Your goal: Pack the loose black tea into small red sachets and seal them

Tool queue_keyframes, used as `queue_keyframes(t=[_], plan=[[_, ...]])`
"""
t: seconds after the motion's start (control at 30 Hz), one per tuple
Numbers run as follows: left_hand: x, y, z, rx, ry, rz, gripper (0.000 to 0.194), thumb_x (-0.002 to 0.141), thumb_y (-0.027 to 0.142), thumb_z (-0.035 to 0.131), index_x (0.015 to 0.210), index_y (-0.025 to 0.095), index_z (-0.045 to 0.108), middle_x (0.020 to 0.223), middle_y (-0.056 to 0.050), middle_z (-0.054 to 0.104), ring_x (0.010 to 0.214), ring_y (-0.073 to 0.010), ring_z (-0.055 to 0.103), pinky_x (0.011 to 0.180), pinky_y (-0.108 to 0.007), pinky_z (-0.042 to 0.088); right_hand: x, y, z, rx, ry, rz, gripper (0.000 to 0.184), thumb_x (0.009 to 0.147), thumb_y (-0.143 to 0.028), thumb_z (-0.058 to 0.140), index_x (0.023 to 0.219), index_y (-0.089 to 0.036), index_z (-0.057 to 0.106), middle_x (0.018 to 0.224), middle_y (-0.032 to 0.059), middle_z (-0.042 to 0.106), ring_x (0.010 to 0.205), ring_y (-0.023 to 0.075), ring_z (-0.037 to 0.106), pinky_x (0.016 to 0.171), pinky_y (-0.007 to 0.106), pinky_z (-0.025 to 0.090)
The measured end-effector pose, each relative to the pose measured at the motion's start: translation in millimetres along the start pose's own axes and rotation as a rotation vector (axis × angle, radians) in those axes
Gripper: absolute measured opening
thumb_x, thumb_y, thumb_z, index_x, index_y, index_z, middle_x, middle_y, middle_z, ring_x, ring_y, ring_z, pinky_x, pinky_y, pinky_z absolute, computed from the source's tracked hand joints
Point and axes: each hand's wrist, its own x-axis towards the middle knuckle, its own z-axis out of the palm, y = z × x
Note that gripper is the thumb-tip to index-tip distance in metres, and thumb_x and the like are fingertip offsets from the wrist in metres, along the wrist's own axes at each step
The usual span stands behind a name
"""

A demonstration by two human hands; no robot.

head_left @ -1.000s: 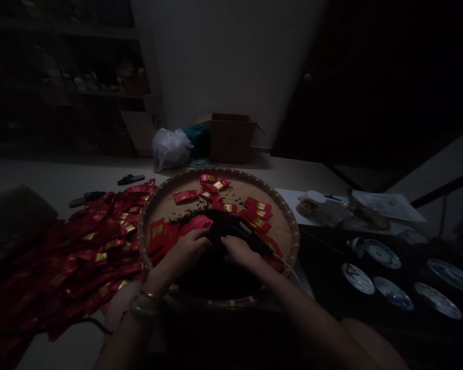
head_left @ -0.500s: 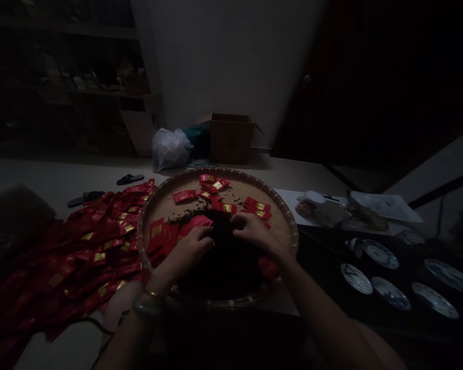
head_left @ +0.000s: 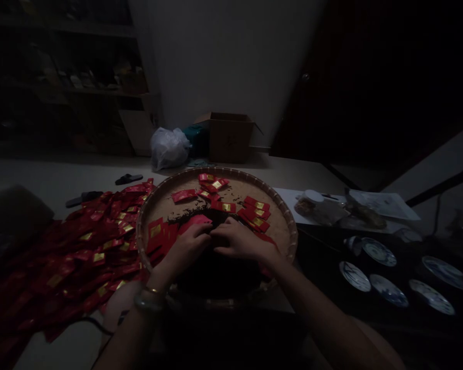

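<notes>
A round woven bamboo tray (head_left: 283,203) lies before me, with dark, twisted tea leaves (head_left: 195,208) heaped toward its near side. My left hand (head_left: 189,241) is closed at the tray's middle, pinching a pinkish-red packet (head_left: 196,221) whose far part shows beyond the fingers. Right against it, my right hand (head_left: 237,239) has its fingers curled together near the packet's mouth; anything inside them is hidden. Several red packets with gold labels (head_left: 256,210) lie around the tray's far and right sides. Flat red packets (head_left: 160,234) are bunched at its left.
A large heap of red packets (head_left: 96,241) spreads over the floor at left, near dark slippers (head_left: 129,179). Beyond the tray stand a white plastic bag (head_left: 170,149) and an open cardboard box (head_left: 230,136). Blue-and-white dishes (head_left: 378,253) and a lidded jar (head_left: 310,203) are at right.
My right hand has moved left from above the dark tea leaves to meet my left hand at the packet. My left hand has barely shifted.
</notes>
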Motion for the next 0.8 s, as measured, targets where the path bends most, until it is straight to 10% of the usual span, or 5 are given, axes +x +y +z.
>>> queue_keyframes(t=[0.23,0.4,0.8], plan=[[0,-8,16.3,-0.13,0.172,-0.018,0.014,0.085,0.019,0.054,0.098,0.019,0.059,0.121,-0.011,0.057,0.11,-0.021,0.058,0.092,-0.039,0.049,12,7,0,-0.066,-0.065,0.164,0.008,0.082,-0.018,0.062,0.087,-0.019,0.069,0.084,0.0056,0.067,0.081,0.0192,0.054,0.067,0.027,0.038],[1,-4,25.0,-0.534,0.066,-0.362,0.079,0.061,0.026,0.078,0.13,0.018,0.041,0.127,-0.013,0.056,0.114,-0.0265,0.056,0.096,-0.041,0.046,12,16,-1,0.325,0.196,0.252,0.014,0.078,-0.011,0.062,0.09,-0.015,0.068,0.086,0.0038,0.069,0.077,0.0159,0.061,0.069,0.024,0.043],[0,2,31.8,-0.734,-0.103,-0.568,0.039,0.056,0.025,0.076,0.091,0.01,0.065,0.083,-0.004,0.071,0.076,-0.0206,0.064,0.072,-0.031,0.052,10,6,-12,0.55,-0.054,0.203,0.021,0.071,-0.01,0.062,0.09,-0.015,0.071,0.084,0.0019,0.071,0.078,0.0166,0.063,0.068,0.022,0.046]])
